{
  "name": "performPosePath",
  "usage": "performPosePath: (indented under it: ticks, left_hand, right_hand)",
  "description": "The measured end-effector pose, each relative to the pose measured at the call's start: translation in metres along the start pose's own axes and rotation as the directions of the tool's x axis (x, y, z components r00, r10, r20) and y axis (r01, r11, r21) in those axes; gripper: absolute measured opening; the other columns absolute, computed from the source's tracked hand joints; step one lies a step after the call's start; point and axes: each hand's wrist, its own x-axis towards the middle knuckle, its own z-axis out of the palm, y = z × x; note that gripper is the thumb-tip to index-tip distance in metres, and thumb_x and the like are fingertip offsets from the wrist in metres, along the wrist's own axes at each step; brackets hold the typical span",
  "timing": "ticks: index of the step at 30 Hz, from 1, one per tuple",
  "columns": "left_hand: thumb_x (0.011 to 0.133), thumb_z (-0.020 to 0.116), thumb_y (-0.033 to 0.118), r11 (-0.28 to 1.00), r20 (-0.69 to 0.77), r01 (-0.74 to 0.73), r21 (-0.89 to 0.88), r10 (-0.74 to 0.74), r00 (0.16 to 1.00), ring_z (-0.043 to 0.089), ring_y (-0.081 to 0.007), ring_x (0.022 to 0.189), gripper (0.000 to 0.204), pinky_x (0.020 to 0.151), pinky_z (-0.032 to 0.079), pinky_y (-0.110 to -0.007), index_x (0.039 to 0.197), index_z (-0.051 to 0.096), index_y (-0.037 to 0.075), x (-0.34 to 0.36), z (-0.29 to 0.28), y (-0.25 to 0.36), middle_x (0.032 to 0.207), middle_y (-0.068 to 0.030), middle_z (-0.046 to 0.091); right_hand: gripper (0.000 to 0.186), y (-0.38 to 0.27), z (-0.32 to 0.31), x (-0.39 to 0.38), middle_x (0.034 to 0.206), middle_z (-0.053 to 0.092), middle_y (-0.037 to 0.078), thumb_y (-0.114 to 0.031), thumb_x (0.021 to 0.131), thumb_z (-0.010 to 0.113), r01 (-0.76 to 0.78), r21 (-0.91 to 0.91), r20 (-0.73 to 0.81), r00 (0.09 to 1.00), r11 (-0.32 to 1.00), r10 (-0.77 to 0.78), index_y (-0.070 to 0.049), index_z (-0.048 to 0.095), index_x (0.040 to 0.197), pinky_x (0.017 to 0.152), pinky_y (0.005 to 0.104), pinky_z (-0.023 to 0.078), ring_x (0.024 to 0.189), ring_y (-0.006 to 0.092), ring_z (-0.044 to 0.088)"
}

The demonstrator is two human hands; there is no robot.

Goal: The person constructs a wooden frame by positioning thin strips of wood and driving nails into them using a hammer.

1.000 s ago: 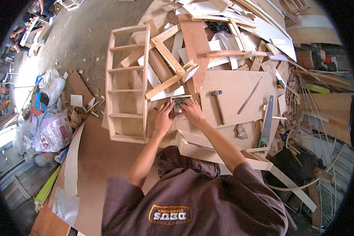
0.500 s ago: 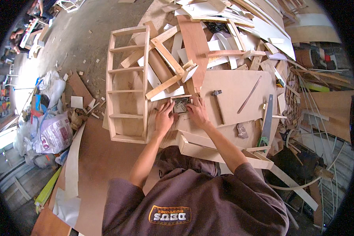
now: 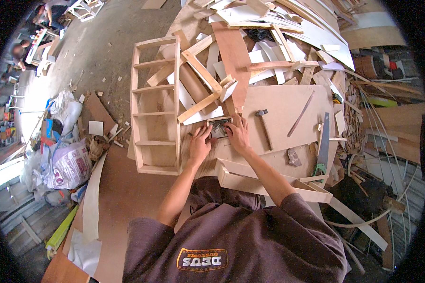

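Observation:
A small shallow wooden box (image 3: 213, 122) stands on the work surface in front of me, with a pile of thin dark metal pieces in it that look like nails (image 3: 219, 128). At its left side, my left hand (image 3: 200, 145) grips the rim, fingers pointing away from me. My right hand (image 3: 239, 136) is closed around the right side, its thumb and a fingertip reaching over the edge toward the nails. Whether either hand pinches a nail is too small to tell. A hammer (image 3: 265, 129) lies just right of my right hand.
Left of my hands lies a ladder-like wooden frame (image 3: 178, 104). A long open wooden box frame (image 3: 243, 183) sits under my right forearm. Farther right are a handsaw (image 3: 323, 146) and a thin dark bar (image 3: 301, 113). Wood offcuts (image 3: 231, 56) are heaped beyond.
The view has shifted slightly, so the whole scene sits a little lower and to the right. Both hands stay at the small box, with only slight finger movement.

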Motion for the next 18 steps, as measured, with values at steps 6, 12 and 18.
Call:
performPosePath:
  ticks: [6,12,18]
  left_hand:
    - [0.085,0.073,0.009,1.0,-0.01,0.003,0.001,-0.003,1.0,0.049,-0.0337,0.137,0.067,0.112,0.044,-0.043,0.149,0.056,0.017,0.0,0.004,-0.006,0.145,-0.0119,0.06]
    - [0.085,0.075,0.012,1.0,-0.012,0.007,0.01,-0.007,1.0,0.05,-0.0331,0.137,0.065,0.112,0.043,-0.043,0.147,0.057,0.017,-0.001,0.007,-0.007,0.146,-0.0113,0.06]
    - [0.084,0.076,0.013,1.0,-0.017,0.001,-0.015,-0.001,1.0,0.05,-0.0319,0.137,0.066,0.113,0.042,-0.045,0.148,0.057,0.019,-0.001,0.008,-0.009,0.147,-0.0095,0.059]
  right_hand:
    - [0.023,0.008,-0.007,0.001,0.141,0.051,0.012,-0.012,0.086,0.073,0.052,0.0,0.039,0.998,0.999,-0.052,-0.013,0.077,0.109,0.107,0.0497,0.039,0.13,0.0368,0.047]
    - [0.018,0.009,-0.007,0.003,0.141,0.053,0.011,-0.014,0.084,0.076,0.083,-0.019,0.06,0.995,0.996,-0.081,-0.01,0.079,0.101,0.111,0.0477,0.038,0.131,0.0369,0.045]
    - [0.019,0.016,-0.005,0.0,0.142,0.051,0.011,-0.014,0.085,0.074,0.128,-0.04,0.077,0.989,0.991,-0.125,-0.011,0.078,0.103,0.111,0.0477,0.038,0.131,0.0369,0.045]
